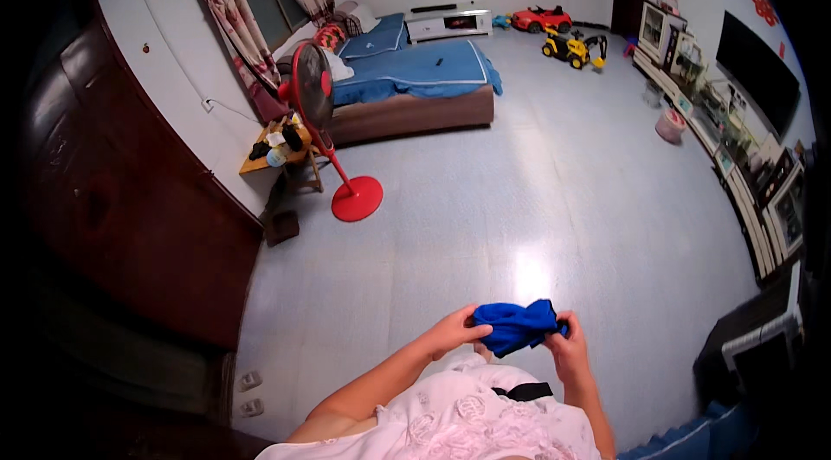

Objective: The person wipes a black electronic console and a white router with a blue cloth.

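A bunched bright blue cloth (516, 323) is held in front of my body, low in the head view. My left hand (454, 329) grips its left end with fingers curled over the fabric. Its right end is pinched by my right hand (569, 346), thumb on top. Both hands hold the cloth above the pale floor, close to my white patterned top (467, 421).
A red standing fan (313, 90) stands by a small wooden side table (275, 153) with small items. A bed with blue bedding (415, 70) is at the back. Toy ride-on cars (573, 46) sit far off. Dark wooden wardrobe (112, 192) on the left, shelving (762, 200) on the right.
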A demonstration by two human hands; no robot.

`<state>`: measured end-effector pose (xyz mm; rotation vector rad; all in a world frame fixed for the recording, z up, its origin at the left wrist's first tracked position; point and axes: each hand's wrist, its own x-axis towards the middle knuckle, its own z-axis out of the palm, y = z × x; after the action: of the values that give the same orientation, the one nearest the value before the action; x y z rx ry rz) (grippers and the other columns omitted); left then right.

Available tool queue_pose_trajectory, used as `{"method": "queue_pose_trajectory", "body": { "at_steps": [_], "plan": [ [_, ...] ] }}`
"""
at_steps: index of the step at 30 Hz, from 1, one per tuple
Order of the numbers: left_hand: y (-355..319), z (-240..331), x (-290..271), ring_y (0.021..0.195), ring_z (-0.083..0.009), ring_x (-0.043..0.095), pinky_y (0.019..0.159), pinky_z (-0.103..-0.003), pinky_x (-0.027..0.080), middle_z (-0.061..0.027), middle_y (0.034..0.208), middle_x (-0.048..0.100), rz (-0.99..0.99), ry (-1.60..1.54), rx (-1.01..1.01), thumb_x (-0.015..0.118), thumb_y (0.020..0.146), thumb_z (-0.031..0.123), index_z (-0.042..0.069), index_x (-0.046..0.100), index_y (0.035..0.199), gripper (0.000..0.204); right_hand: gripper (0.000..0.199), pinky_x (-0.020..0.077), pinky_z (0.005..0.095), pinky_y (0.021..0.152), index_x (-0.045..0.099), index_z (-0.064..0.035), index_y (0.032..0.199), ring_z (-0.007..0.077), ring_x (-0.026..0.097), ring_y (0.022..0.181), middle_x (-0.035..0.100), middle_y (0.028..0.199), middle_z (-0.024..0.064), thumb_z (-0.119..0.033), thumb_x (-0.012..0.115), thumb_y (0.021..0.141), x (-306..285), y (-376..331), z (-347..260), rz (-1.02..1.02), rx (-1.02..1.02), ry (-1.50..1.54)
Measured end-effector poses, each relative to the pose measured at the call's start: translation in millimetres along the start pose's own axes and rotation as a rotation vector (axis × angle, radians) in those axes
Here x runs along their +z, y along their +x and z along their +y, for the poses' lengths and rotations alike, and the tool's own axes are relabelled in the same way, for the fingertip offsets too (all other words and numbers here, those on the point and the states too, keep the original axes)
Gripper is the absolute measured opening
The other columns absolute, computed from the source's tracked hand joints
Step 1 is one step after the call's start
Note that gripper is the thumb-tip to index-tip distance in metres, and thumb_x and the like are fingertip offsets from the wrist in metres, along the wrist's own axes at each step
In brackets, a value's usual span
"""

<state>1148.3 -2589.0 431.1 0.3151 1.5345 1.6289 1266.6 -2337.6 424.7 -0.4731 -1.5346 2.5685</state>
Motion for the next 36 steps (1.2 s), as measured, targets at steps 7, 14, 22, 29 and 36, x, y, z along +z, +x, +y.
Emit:
{"method": "queue_pose_trajectory", "body": {
  "at_steps": [7,14,22,29,36],
  "plan": [
    [124.2,73.6,-16.8,0.115,-0.0204,0.058,0.100,-0.034,0.046,-0.0122,0.125,0.062,-0.040,0.225,0.006,0.072,0.093,0.035,0.001,0.050,0.136,0.059,0.034,0.0586,0.0408,0.085,0.051,-0.0112,0.113,0.0175,0.062,0.096,0.057,0.102,0.0046,0.006,0.054,0.084,-24.4,106.1,-34.8,0.135,0.019,-0.055],
    [240.3,123.0,-28.1,0.116,-0.0180,0.057,0.102,-0.032,0.045,-0.0109,0.127,0.061,-0.105,0.124,0.005,0.072,0.093,0.035,0.002,0.050,0.137,0.060,0.033,0.0591,0.0380,0.085,0.050,-0.0097,0.116,0.0184,0.062,0.096,0.056,0.106,0.0069,0.006,0.052,0.086,-40.0,196.3,-58.4,0.270,0.025,0.053],
    [393.0,162.2,-32.8,0.112,-0.0169,0.059,0.099,-0.033,0.048,-0.0095,0.123,0.063,-0.157,0.178,-0.009,0.074,0.091,0.026,0.001,0.054,0.133,0.053,0.036,0.0547,0.0338,0.085,0.055,-0.0086,0.118,0.0183,0.060,0.095,0.059,0.106,0.0075,0.003,0.062,0.084,-117.6,317.9,-92.6,0.337,0.027,0.042],
    [485.6,215.8,-6.0,0.108,-0.0207,0.062,0.088,-0.037,0.055,-0.0106,0.120,0.062,0.056,0.044,-0.116,0.073,0.093,0.024,0.003,0.051,0.133,0.050,0.032,0.0569,0.0404,0.092,0.050,-0.0050,0.120,0.0218,0.063,0.106,0.057,0.116,0.0109,0.003,0.058,0.090,-175.6,422.0,-183.9,0.130,-0.042,0.226],
    [663.6,269.1,-3.5,0.118,-0.0255,0.059,0.096,-0.043,0.054,-0.0134,0.127,0.058,0.004,0.406,-0.062,0.079,0.087,0.026,0.003,0.046,0.138,0.065,0.038,0.0513,0.0345,0.089,0.048,-0.0055,0.125,0.0177,0.059,0.103,0.058,0.113,0.0076,0.000,0.053,0.088,-217.9,547.7,-294.6,0.031,-0.186,0.108]
  ]
}}
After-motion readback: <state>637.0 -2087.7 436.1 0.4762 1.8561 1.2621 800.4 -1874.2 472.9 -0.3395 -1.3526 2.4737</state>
